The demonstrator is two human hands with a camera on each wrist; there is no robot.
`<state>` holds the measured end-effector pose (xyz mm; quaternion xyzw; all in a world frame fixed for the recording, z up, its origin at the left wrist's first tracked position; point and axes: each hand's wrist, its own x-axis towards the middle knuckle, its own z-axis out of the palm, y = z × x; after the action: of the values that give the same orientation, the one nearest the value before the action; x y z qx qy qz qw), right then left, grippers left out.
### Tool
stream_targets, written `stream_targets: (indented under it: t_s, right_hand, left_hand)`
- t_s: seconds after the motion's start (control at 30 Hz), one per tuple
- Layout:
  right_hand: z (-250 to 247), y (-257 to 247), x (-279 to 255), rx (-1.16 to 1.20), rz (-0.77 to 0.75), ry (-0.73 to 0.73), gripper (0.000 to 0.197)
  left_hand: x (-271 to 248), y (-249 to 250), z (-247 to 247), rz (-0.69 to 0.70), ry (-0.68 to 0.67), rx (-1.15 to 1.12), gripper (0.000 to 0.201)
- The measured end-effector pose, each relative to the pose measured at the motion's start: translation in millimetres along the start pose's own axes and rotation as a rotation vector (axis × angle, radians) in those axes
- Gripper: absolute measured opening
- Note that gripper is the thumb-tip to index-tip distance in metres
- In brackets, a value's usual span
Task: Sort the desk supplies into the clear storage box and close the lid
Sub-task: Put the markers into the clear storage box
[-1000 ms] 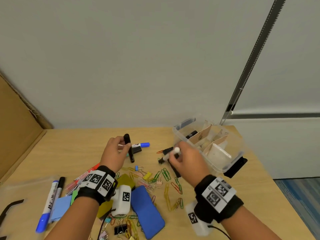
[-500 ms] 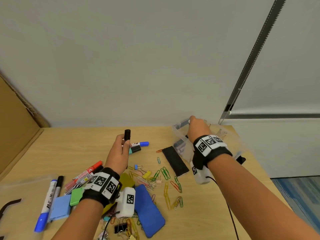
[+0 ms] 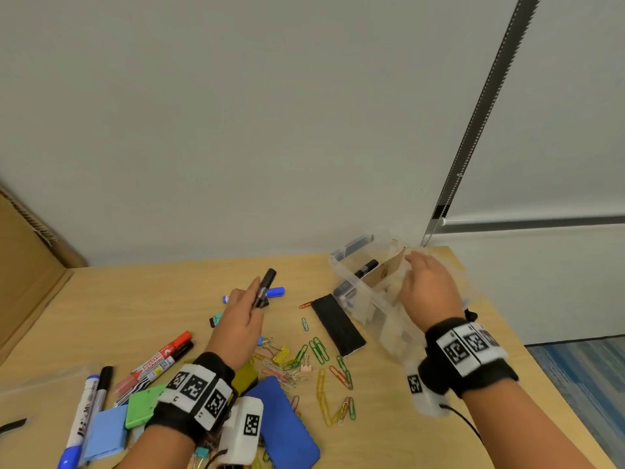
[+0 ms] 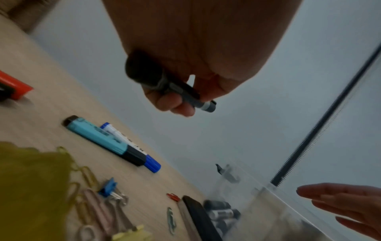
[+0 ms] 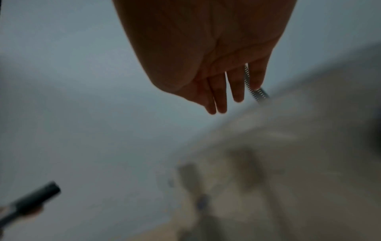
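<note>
- The left hand [image 3: 241, 319] is gripping a black marker [image 3: 264, 288] between thumb and curled fingers, holding it tilted above the middle of the table [image 3: 142, 296]; the left wrist view is showing the fingers [image 4: 175, 104] wrapping its barrel.
- The right hand [image 3: 427, 292] is hovering over the clear storage box [image 3: 351, 286], fingers straight and holding nothing; the right wrist view is showing an empty palm.
- The box is sitting near the table's far right corner, lid off, with cardboard dividers and at least one dark marker [image 3: 366, 268] lying in its far compartment.
- Many supplies are lying loose: a blue-capped marker [image 3: 275, 292] beyond the left hand, a black eraser [image 3: 338, 324] just beside the box, paper clips [image 3: 318, 350] scattered mid-table, a red marker [image 3: 159, 358] and coloured pads [image 3: 287, 424] toward the near left edge.
- Judging from this, sorting is under way, with the marker step in hand.
- The next move is probably calling for carrying the black marker over the box rim and laying it lengthwise beside the other marker.
</note>
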<state>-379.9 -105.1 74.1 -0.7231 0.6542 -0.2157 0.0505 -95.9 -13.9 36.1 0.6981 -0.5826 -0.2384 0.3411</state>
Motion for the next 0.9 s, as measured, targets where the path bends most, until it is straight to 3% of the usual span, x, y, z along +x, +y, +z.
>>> stream_targets:
  t_s: [0.17, 0.27, 0.33, 0.47, 0.7, 0.8, 0.9]
  right_hand:
    - [19.4, 37.5, -12.0, -0.101, 0.227, -0.116, 0.061]
    - [26.1, 36.7, -11.5, -0.089, 0.234, -0.084, 0.064]
    - [26.5, 35.2, -11.4, -0.095, 0.234, -0.072, 0.066]
    - [24.8, 33.8, -14.0, -0.103, 0.231, -0.074, 0.067]
    - [19.9, 29.7, -15.9, -0.104, 0.213, -0.092, 0.067]
    - [18.2, 29.0, -15.7, -0.105, 0.211, -0.084, 0.066]
    - [18.1, 29.6, -15.4, -0.11, 0.2, -0.08, 0.064]
  left_hand:
    - [17.6, 64.8, 26.8, 0.21, -0.056, 0.139, 0.048]
    - [57.5, 106.4, 47.9, 0.346, -0.012, 0.254, 0.042]
    - [90.8, 124.5, 69.4, 0.379, -0.064, 0.484, 0.042]
    - [124.3, 147.1, 104.5, 0.267, -0.283, 0.785, 0.029]
    - [152.6, 156.1, 133.8, 0.115, -0.62, 0.821, 0.032]
    - [157.7, 147.7, 131.2, 0.125, -0.627, 0.708, 0.032]
    - [147.5, 136.0, 117.3, 0.177, -0.497, 0.563, 0.038]
